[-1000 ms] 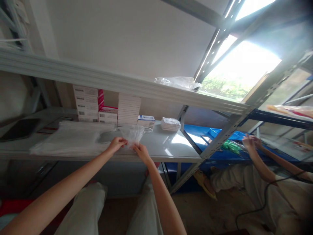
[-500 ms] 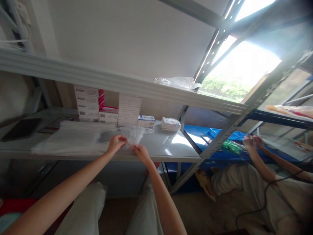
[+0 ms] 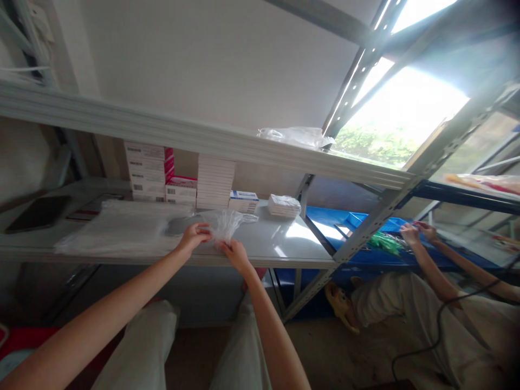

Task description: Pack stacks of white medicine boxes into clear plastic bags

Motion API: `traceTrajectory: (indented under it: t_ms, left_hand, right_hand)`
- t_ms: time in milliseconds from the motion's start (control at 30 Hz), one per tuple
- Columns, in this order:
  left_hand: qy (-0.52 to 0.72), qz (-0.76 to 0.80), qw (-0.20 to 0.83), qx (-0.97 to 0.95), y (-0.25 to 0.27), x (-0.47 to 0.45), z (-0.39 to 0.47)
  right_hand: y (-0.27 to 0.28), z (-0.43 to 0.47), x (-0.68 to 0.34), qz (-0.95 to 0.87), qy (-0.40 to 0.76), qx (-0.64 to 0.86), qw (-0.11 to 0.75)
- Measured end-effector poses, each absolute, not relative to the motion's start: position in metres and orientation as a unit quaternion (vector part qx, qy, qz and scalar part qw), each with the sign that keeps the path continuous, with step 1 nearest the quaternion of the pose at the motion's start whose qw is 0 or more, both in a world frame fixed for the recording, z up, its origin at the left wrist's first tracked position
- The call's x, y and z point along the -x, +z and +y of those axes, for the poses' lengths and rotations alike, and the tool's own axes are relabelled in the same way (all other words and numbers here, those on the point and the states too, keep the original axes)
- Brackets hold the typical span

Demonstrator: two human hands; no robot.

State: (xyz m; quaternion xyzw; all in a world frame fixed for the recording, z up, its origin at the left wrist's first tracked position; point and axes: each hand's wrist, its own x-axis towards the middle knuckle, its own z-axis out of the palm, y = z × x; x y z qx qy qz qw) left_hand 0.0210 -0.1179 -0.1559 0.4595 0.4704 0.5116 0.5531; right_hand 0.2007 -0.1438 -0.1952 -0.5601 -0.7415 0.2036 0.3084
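Note:
A clear plastic bag point(image 3: 227, 223) is bunched up over the grey shelf, its loose end spreading to the right. My right hand point(image 3: 234, 253) pinches the gathered part from the front. My left hand point(image 3: 195, 236) is at the bag's left side, thumb and fingers curled close together; whether plastic lies between them is too fine to see. Left of it lies a flat pile of clear plastic bags point(image 3: 117, 227) along the shelf. Behind the hands stand a tall stack of thin white boxes point(image 3: 215, 181) and a small white and blue box point(image 3: 242, 201).
White and pink boxes point(image 3: 147, 173) are stacked at the back left, near a dark tablet-like slab point(image 3: 38, 213). A small white stack point(image 3: 284, 206) sits to the right. An upper shelf beam point(image 3: 195, 135) crosses above. At right, a co-worker's hands point(image 3: 416, 233) are over a blue tray point(image 3: 376, 221).
My hands stay almost in place at the bunched bag, with only slight finger movement. The co-worker's hands have shifted a little and moved slightly apart.

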Motion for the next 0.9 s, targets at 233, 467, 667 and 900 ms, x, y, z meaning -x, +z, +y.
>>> traceTrajectory:
  t_ms: [233, 467, 667, 900]
  left_hand:
    - [0.447, 0.487, 0.574, -0.483, -0.15, 0.012, -0.116]
    - [0.346, 0.466, 0.566, -0.585, -0.148, 0.044, -0.107]
    - [0.3, 0.464, 0.535, -0.639, -0.157, 0.052, -0.098]
    - [0.286, 0.457, 0.533, -0.652, -0.161, 0.05, -0.103]
  right_hand:
    - [-0.203, -0.135, -0.213, -0.671, 0.362, 0.448, 0.467]
    - [-0.201, -0.139, -0.26, -0.605, 0.373, 0.455, 0.536]
    - [-0.184, -0.155, -0.312, -0.597, 0.343, 0.505, 0.52]
    - [-0.174, -0.166, -0.353, -0.586, 0.378, 0.563, 0.444]
